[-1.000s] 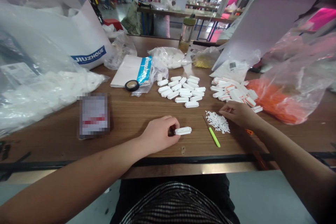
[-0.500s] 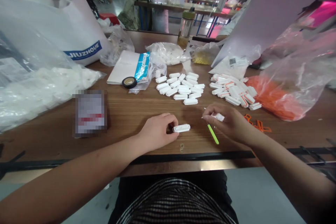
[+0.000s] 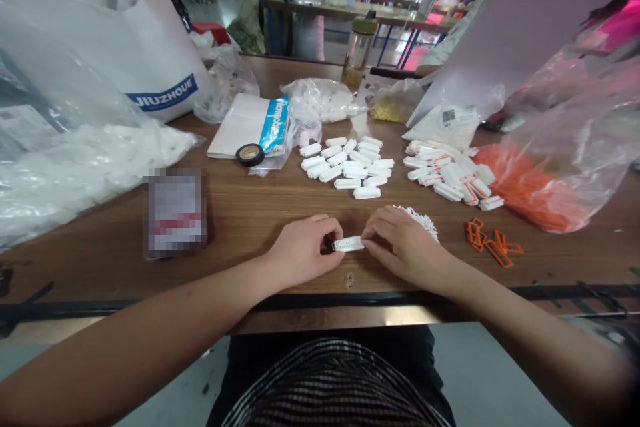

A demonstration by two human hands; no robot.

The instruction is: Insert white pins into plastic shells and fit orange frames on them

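My left hand (image 3: 307, 247) pinches the left end of a small white plastic connector housing (image 3: 349, 243) with a row of tiny slots, close above the wooden table. My right hand (image 3: 400, 243) is at the housing's other end, thumb and forefinger pressed together. Whatever those fingertips may hold is too small or hidden to make out. Behind the right hand lies a heap of tiny white pieces (image 3: 425, 221), partly covered by it. Several loose orange frames (image 3: 496, 247) lie to the right.
Several white housings (image 3: 345, 165) lie beyond my hands. A second pile, of white housings with orange parts (image 3: 450, 177), borders a bag of orange pieces (image 3: 530, 190). Black tape (image 3: 250, 155) rests by a booklet (image 3: 235, 130). A bottle (image 3: 359, 53) and a large plastic bag (image 3: 90, 167) stand around.
My right hand has moved left from the heap of tiny white pieces to the housing's right end. The bright green stick seen earlier is now hidden. My left hand keeps its hold.
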